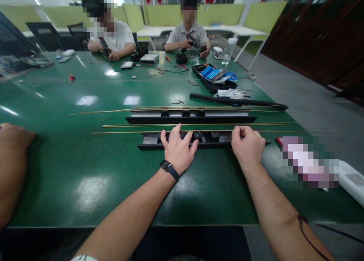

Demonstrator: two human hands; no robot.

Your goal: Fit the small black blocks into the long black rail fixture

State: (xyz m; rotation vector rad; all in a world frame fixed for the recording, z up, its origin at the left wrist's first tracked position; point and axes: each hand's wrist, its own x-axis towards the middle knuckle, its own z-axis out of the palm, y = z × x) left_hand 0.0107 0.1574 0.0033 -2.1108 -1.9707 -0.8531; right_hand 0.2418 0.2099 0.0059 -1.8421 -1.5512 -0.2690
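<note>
While the left hand [179, 151] spreads its fingers over the near rail [152, 142] on the table [113, 170], the right hand [248, 143] is curled closed at its right end.

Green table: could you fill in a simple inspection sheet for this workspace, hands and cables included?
Surface: green tabletop, glossy, with light reflections
Job's things: near rail and far rail, roughly parallel; thin brass-coloured rods alongside
Clutter: black tray of blue items, gloves, black tube
Hands: left spread over near rail; right curled at its right part, grip unclear
Cables: black cable near right forearm
Surroundings: two people seated opposite; another arm at left edge
</note>
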